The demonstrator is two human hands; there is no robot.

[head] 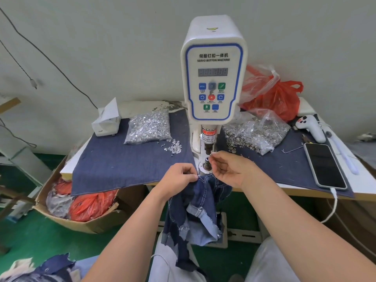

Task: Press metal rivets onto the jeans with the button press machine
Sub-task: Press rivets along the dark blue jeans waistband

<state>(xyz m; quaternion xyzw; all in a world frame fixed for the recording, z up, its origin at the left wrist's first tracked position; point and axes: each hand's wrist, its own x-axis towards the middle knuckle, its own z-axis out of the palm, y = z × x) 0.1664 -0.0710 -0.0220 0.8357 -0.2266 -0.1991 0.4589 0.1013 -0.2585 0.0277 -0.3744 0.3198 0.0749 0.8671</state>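
Pinching frayed denim jeans point(200, 202), the left hand point(179, 179) sits beside the right hand point(227, 167) pinching a small shiny rivet point(213, 153).

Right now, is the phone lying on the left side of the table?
No, the phone lies at the right side of the table, plugged into a white cable.

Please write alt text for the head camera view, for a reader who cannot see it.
A person's left hand pinches the jeans below a white servo button machine, while the right hand holds a small metal rivet at its die. Bags of rivets lie on the denim-covered table.
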